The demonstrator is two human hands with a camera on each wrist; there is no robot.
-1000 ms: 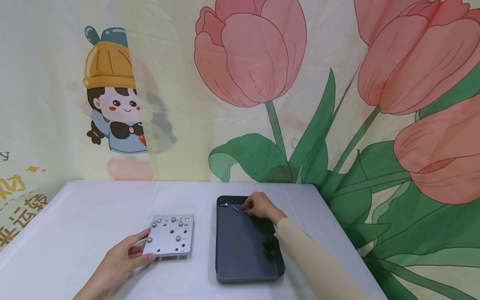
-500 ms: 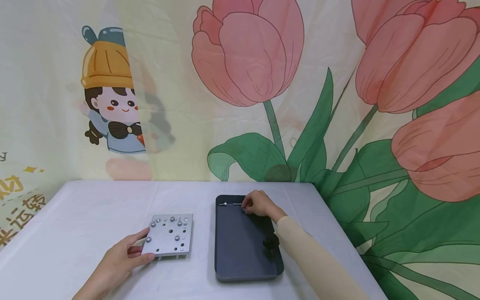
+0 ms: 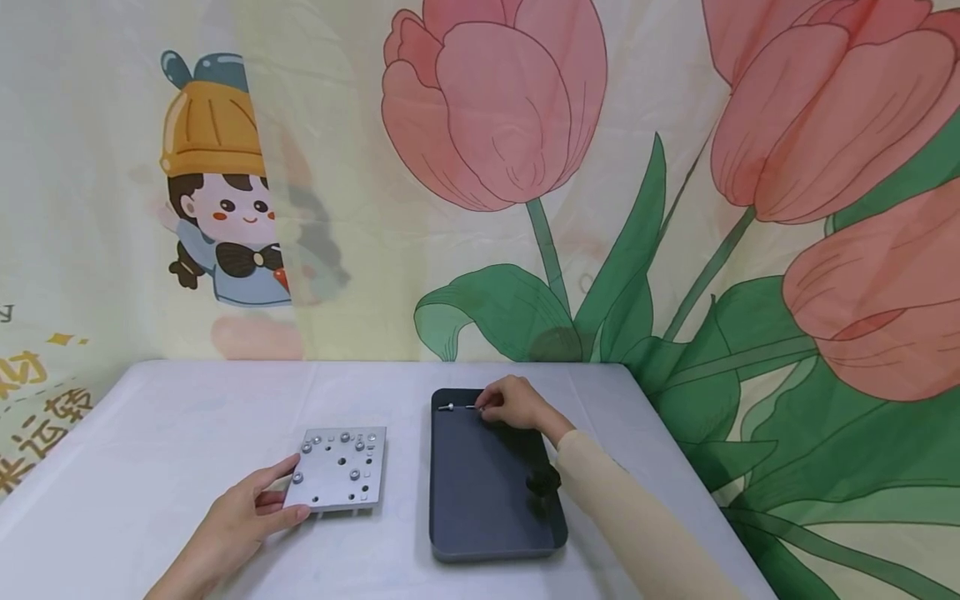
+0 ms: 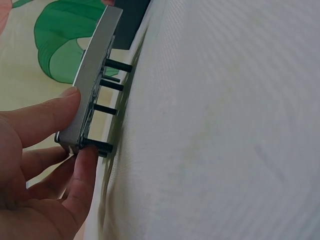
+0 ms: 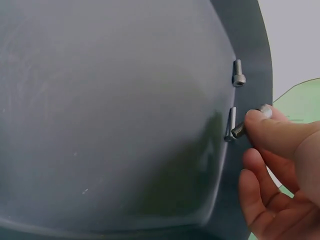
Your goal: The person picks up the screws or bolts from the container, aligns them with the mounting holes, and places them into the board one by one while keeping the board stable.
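A square metal plate (image 3: pixel 341 469) with several screws in its holes lies on the white table. My left hand (image 3: pixel 288 500) pinches its near left corner, thumb on top and fingers beneath. In the left wrist view the plate's (image 4: pixel 95 85) edge is lifted off the cloth in the left hand (image 4: pixel 80 125), and black screw shanks (image 4: pixel 114 86) stick out below it. My right hand (image 3: pixel 486 408) is at the far end of a dark tray (image 3: pixel 487 508). There its fingertips (image 5: pixel 265 122) pinch a small screw (image 5: pixel 239 131). Two loose screws (image 5: pixel 238 73) (image 5: pixel 230 124) lie by the tray wall.
The table (image 3: pixel 150 433) is covered with a white cloth and ends close to the right of the tray. A printed curtain with tulips hangs right behind it. A small black item (image 3: pixel 542 482) sits by my right forearm over the tray.
My right hand has shifted slightly left and toward the tray's far wall. One loose screw there now lies along the wall. Left hand and plate have not moved.
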